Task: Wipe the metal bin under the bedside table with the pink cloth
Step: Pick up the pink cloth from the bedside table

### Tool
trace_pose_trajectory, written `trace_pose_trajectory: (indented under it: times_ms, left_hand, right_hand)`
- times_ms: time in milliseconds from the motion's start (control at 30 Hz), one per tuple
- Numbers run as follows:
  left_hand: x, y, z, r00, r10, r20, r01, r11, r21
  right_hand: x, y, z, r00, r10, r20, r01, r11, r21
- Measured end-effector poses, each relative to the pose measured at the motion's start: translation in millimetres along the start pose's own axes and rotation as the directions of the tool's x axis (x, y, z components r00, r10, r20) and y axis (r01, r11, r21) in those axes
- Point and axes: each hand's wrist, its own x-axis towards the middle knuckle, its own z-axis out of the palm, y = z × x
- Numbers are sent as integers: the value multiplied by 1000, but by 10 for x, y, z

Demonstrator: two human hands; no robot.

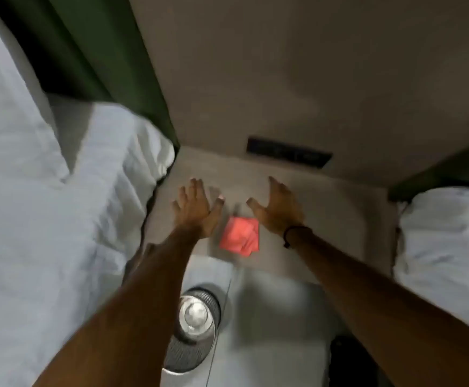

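A folded pink cloth (240, 234) lies on the beige top of the bedside table (339, 219), near its front edge. My left hand (197, 209) hovers over the table just left of the cloth, fingers spread, holding nothing. On the cloth's right, my right hand (279, 209) is open too, with a dark band on its wrist. The metal bin (192, 328), a round mesh can with something pale inside, stands on the light floor below the table's front edge, beside my left forearm.
White bedding (46, 219) fills the left side and another white bed (445, 247) sits at the right. A dark switch panel (289, 155) is set in the beige wall behind the table. Green headboard panels (88, 51) flank the wall. A dark object (347, 361) lies on the floor at bottom right.
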Motion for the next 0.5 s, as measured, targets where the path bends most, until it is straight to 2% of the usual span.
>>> trace_pose_trajectory:
  times_ms: [33, 133, 200, 300, 400, 500]
  left_hand:
    - [91, -73, 302, 996, -42, 75, 48, 997, -67]
    - [258, -187, 986, 971, -92, 222, 140, 968, -208]
    - [287, -245, 1318, 971, -116, 210, 169, 952, -255]
    - [289, -257, 1486, 963, -176, 202, 249, 863, -438]
    - [157, -216, 1367, 920, -170, 353, 378, 617, -690]
    - [-136, -370, 1216, 896, -73, 438, 406, 532, -743]
  right_hand:
    - [109, 175, 276, 993, 110, 48, -114, 991, 72]
    - [338, 656, 929, 934, 294, 202, -314, 947, 74]
    - [386, 812, 1258, 927, 260, 269, -286, 956, 63]
    - [425, 894, 1475, 934, 240, 264, -302, 926, 226]
    - [314, 853, 1424, 895, 258, 364, -415, 781, 468]
    - [-63, 855, 1329, 848, 246, 470, -515, 590, 622]
